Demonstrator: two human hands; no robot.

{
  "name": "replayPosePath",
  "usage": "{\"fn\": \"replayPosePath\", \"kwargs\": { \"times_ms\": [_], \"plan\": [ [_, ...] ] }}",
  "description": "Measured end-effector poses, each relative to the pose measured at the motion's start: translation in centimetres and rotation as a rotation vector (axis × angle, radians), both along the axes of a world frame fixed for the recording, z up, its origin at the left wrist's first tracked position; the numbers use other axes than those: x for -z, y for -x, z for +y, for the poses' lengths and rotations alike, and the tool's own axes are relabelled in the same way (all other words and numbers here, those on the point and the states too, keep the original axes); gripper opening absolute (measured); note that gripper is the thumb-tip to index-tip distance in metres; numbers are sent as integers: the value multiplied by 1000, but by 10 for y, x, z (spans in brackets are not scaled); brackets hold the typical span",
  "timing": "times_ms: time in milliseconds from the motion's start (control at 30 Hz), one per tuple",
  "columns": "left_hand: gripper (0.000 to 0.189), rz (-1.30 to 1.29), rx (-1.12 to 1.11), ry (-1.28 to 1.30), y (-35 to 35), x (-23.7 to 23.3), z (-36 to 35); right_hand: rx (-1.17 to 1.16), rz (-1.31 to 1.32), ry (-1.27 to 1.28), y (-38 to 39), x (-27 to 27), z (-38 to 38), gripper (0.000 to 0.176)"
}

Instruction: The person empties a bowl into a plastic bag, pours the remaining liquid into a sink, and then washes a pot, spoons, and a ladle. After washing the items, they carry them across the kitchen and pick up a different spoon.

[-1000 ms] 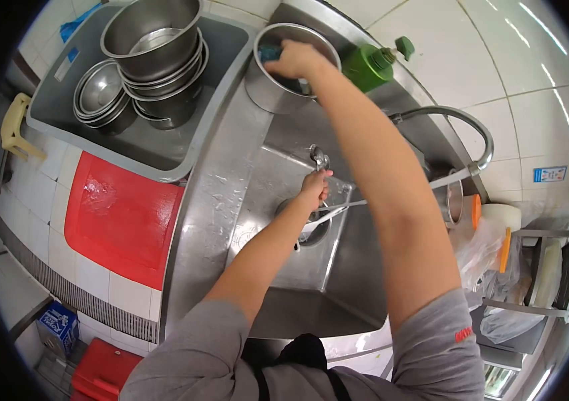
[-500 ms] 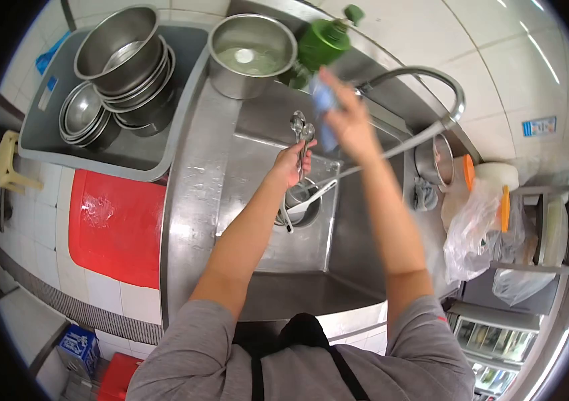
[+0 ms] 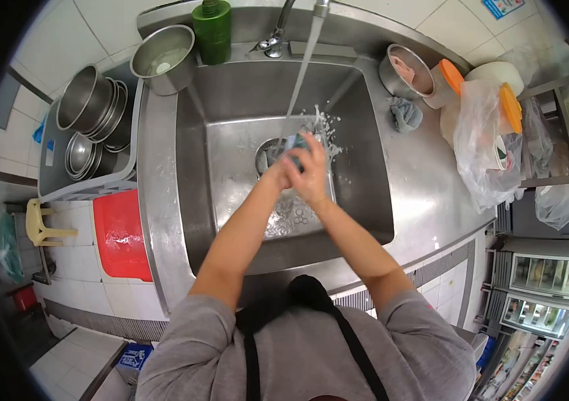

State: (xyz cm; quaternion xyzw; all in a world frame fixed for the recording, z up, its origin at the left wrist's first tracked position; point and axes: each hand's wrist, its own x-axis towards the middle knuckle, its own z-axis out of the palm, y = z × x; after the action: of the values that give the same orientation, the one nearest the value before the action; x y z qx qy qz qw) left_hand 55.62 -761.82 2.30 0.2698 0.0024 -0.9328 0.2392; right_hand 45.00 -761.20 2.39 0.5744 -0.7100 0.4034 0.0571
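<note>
Both my hands are together over the sink [image 3: 364, 144], in the stream from the faucet [image 3: 272, 45]. My right hand [image 3: 311, 170] is closed around a bluish-green sponge [image 3: 294, 144], blurred by motion. My left hand [image 3: 278, 176] is closed just below and touching it. The spoons seen in it earlier are covered by the sponge and my right hand. Water sprays off to the right of the fingers. Behind my hands, a metal pot [image 3: 262, 159] stands on the sink floor, partly hidden.
Left of the sink, a grey tub [image 3: 134, 127] holds stacked metal pots. A metal pot with liquid [image 3: 176, 79] and a green bottle [image 3: 212, 33] stand at the back left. On the right counter are a metal bowl [image 3: 425, 93], a grey cloth [image 3: 405, 115] and plastic bags [image 3: 478, 147].
My right hand has come down from beside the green bottle to meet my left hand. The spoons are hidden now. Water runs and splashes, and the view has turned to the right.
</note>
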Motion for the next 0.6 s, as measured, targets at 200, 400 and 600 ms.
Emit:
{"fn": "replayPosePath", "kwargs": {
  "times_ms": [200, 400, 600],
  "plan": [
    [21, -725, 526, 1045, 0, 21, 21, -331, 88, -41, 22, 11, 14, 27],
    [37, -726, 374, 839, -12, 10, 22, -45, -967, -197, 23, 12, -5, 30],
    [48, -1114, 40, 931, -31, 11, 12, -290, -1795, -277, -32, -11, 13, 52]
  ]
}}
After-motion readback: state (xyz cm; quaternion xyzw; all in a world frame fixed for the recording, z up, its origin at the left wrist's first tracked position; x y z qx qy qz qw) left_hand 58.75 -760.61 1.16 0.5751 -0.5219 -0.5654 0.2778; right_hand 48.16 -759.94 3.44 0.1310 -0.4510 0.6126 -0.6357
